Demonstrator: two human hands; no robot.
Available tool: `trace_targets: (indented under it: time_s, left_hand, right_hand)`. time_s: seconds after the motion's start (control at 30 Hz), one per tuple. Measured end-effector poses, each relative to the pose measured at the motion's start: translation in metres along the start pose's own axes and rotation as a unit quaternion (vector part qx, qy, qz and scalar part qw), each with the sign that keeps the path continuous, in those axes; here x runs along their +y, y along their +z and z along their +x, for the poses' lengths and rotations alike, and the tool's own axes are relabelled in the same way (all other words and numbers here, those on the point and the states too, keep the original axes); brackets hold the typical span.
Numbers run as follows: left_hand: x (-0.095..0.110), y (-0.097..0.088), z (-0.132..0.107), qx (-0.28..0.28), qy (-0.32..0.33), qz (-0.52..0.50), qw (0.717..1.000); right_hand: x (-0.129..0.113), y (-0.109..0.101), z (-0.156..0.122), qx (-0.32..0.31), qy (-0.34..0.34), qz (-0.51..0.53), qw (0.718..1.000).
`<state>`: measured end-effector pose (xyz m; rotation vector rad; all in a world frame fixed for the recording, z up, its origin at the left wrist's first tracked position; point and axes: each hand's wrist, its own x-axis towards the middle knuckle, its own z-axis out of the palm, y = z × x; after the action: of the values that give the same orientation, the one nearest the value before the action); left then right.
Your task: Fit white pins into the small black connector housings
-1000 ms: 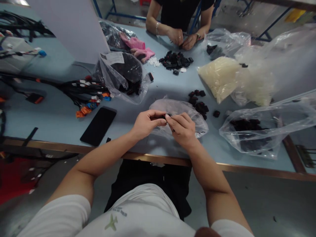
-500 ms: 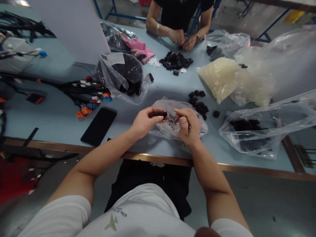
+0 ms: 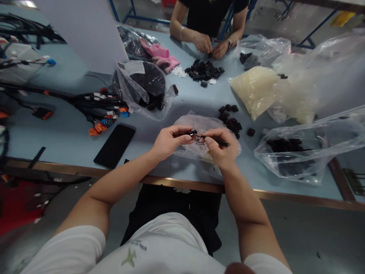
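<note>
Left fingers pinch a black connector, right fingers a thin wire, it seems, just beside it, over a plastic bag.

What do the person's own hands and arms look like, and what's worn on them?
The left hand and right hand are bare, without gloves, rings or watch. Short white sleeves end above the elbows, leaving the forearms bare.

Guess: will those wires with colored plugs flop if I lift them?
The wire harness probably flops, since its long black wires curve loosely over the table. The colored plastic connectors look hard and would likely dangle from the end.
</note>
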<state>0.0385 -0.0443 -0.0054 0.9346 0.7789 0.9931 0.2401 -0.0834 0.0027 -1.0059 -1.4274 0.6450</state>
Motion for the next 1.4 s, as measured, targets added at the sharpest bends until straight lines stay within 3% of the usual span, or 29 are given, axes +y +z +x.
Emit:
trace_targets:
  time_s: [0.57, 1.2, 1.4]
  left_hand:
    - [0.0, 0.001, -0.003, 0.025, 0.002, 0.033, 0.999]
    - [0.002, 0.0, -0.007, 0.035, 0.044, 0.124, 0.991]
    - [0.002, 0.001, -0.005, 0.028, 0.02, 0.088, 0.996]
  right_hand:
    - [-0.006, 0.003, 0.002, -0.01, -0.001, -0.059, 0.998]
    - [-0.011, 0.008, -0.003, -0.04, -0.106, -0.086, 0.99]
    - [-0.007, 0.006, -0.003, -0.039, -0.112, -0.058, 0.991]
